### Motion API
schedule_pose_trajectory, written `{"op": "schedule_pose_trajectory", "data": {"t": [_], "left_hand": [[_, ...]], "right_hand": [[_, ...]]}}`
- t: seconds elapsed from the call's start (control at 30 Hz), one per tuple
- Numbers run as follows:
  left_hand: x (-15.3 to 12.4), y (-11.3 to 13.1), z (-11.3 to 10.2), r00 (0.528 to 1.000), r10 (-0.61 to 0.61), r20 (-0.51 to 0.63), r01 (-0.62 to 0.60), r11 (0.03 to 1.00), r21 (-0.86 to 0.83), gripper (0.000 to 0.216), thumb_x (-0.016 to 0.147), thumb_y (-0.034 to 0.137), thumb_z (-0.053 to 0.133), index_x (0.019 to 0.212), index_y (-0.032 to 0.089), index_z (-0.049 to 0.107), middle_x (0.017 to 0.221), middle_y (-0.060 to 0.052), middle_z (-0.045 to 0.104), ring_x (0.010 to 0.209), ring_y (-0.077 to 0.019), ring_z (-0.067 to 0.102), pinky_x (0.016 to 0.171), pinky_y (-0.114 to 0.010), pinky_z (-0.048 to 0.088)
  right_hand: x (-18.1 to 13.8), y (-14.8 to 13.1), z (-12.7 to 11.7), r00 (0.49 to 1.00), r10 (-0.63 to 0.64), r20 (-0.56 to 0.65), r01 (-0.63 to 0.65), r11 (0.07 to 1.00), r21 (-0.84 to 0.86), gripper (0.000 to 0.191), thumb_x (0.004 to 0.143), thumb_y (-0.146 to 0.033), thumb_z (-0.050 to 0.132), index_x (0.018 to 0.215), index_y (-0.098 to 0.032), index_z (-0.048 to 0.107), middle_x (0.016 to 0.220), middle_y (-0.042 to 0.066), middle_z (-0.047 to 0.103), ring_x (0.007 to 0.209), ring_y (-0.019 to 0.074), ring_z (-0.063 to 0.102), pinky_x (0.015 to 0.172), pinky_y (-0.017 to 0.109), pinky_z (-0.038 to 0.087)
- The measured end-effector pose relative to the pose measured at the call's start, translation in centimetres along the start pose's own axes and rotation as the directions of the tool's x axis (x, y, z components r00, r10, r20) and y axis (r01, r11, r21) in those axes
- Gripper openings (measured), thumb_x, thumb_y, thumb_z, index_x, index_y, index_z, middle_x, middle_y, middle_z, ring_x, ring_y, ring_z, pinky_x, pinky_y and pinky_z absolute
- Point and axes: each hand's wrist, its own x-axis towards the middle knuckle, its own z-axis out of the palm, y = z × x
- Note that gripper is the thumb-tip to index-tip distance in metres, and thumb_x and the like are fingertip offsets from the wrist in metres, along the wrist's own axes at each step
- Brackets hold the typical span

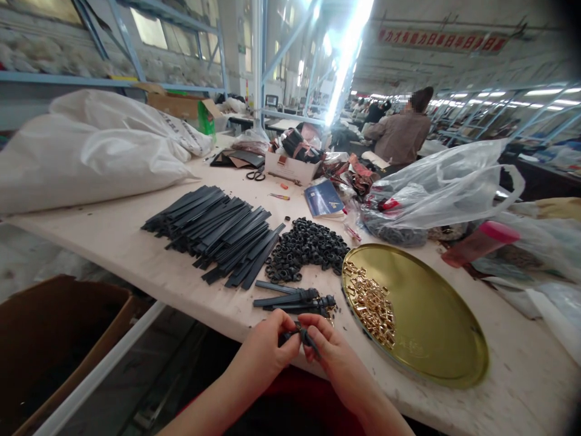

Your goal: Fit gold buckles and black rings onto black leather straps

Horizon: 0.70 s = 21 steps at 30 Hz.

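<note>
Both hands meet at the table's near edge. My left hand (267,348) and my right hand (329,348) pinch a short black strap (297,335) between their fingertips. Just beyond them lie a few finished black straps with loops (295,298). A heap of black rings (306,245) sits behind those, and a long pile of flat black strips (218,233) spreads to its left. A round gold tray (436,321) at the right holds several small gold metal fittings (372,303) along its left side.
Big white sacks (86,151) fill the table's left end. Clear plastic bags (436,188), a pink-capped bottle (481,242), a blue booklet (323,198), scissors (256,175) and a small box lie farther back. A brown carton (59,339) stands on the floor left. A person sits behind.
</note>
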Motion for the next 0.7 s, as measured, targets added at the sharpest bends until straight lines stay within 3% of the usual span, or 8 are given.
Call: {"op": "schedule_pose_trajectory", "data": {"t": [0.13,0.23,0.3,0.4,0.5,0.57,0.7], "left_hand": [[0.5,-0.6,0.1,0.999,-0.033,-0.019,0.035,0.994,0.101,0.018,0.074,0.034,0.052,0.078,0.017,0.054,0.070,-0.001,0.061,0.065,-0.0151,0.053,0.059,-0.024,0.038],[0.6,-0.5,0.0,0.998,-0.065,0.000,0.065,0.996,0.060,0.019,0.073,0.034,0.054,0.079,0.016,0.056,0.073,-0.002,0.062,0.067,-0.0150,0.053,0.058,-0.024,0.038],[0.5,-0.2,-0.1,0.996,-0.077,0.051,0.079,0.995,-0.054,0.018,0.072,0.033,0.055,0.077,0.016,0.056,0.071,-0.001,0.061,0.064,-0.0135,0.052,0.057,-0.023,0.038],[0.2,0.4,-0.3,0.979,-0.120,0.162,0.166,0.936,-0.310,0.019,0.069,0.031,0.058,0.077,0.015,0.054,0.062,0.003,0.057,0.053,-0.0094,0.048,0.050,-0.021,0.036],[0.1,0.8,-0.2,0.965,-0.138,0.222,0.230,0.852,-0.470,0.021,0.066,0.028,0.061,0.079,0.013,0.054,0.061,0.005,0.056,0.050,-0.0078,0.049,0.051,-0.020,0.037],[0.2,0.8,0.3,0.961,-0.141,0.237,0.244,0.836,-0.492,0.020,0.065,0.025,0.061,0.080,0.013,0.054,0.061,0.004,0.058,0.051,-0.0083,0.052,0.053,-0.020,0.038],[0.3,0.6,1.2,0.949,-0.176,0.262,0.290,0.815,-0.501,0.022,0.065,0.024,0.063,0.081,0.013,0.053,0.065,0.001,0.063,0.052,-0.0102,0.056,0.055,-0.022,0.041]], "right_hand": [[0.3,0.5,-0.2,0.978,0.130,0.166,-0.152,0.980,0.131,0.030,0.069,-0.045,0.066,0.075,-0.017,0.057,0.062,-0.003,0.050,0.056,0.0091,0.043,0.056,0.021,0.035],[0.5,0.7,-0.4,0.981,0.120,0.152,-0.147,0.972,0.183,0.030,0.065,-0.040,0.070,0.072,-0.018,0.052,0.065,-0.004,0.050,0.059,0.0095,0.044,0.059,0.022,0.036],[0.7,0.7,-0.6,0.992,0.067,0.103,-0.082,0.985,0.153,0.029,0.067,-0.041,0.068,0.072,-0.018,0.051,0.066,-0.003,0.050,0.060,0.0099,0.044,0.060,0.022,0.036],[1.0,0.5,-0.8,0.994,-0.083,-0.075,0.079,0.995,-0.054,0.028,0.073,-0.043,0.061,0.068,-0.018,0.049,0.060,-0.004,0.048,0.058,0.0104,0.043,0.059,0.023,0.037],[1.0,0.5,-0.9,0.945,-0.240,-0.222,0.166,0.937,-0.308,0.025,0.073,-0.043,0.059,0.075,-0.021,0.047,0.059,-0.005,0.046,0.054,0.0116,0.044,0.054,0.024,0.038],[0.8,0.8,-1.0,0.922,-0.320,-0.220,0.191,0.866,-0.462,0.023,0.075,-0.040,0.057,0.086,-0.022,0.048,0.063,-0.004,0.049,0.055,0.0131,0.047,0.053,0.025,0.038],[-0.2,1.4,-1.5,0.921,-0.385,-0.055,0.243,0.679,-0.692,0.014,0.082,-0.035,0.047,0.086,-0.022,0.051,0.064,-0.002,0.053,0.058,0.0143,0.049,0.055,0.026,0.037]]}}
